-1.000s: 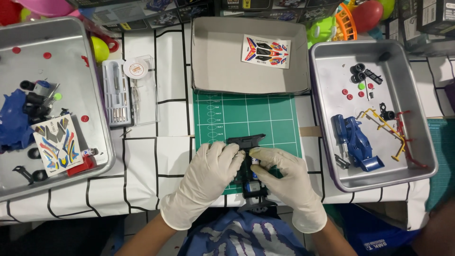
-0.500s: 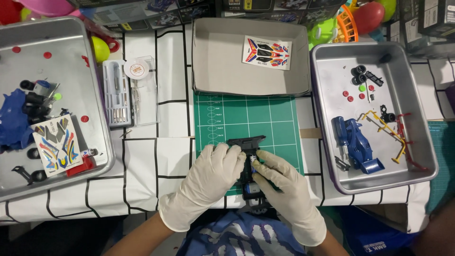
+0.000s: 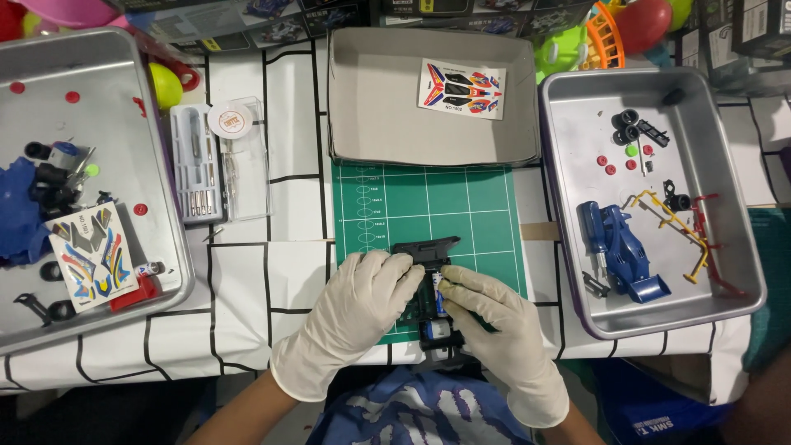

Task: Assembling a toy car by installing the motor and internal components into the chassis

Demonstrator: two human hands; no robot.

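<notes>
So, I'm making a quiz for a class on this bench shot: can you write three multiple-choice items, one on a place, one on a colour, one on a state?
1. Where does the blue car body lie?
A. right metal tray
B. cardboard box lid
C. green cutting mat

2. What colour are the gloves?
A. black
B. white
C. yellow

3. How is the black toy car chassis held?
A. lying untouched
B. left hand only
C. both hands

Answers: 1 A, it rests inside the right metal tray. 2 B, left hand and right hand wear white gloves. 3 C, both hands grip the chassis over the green cutting mat.
</notes>
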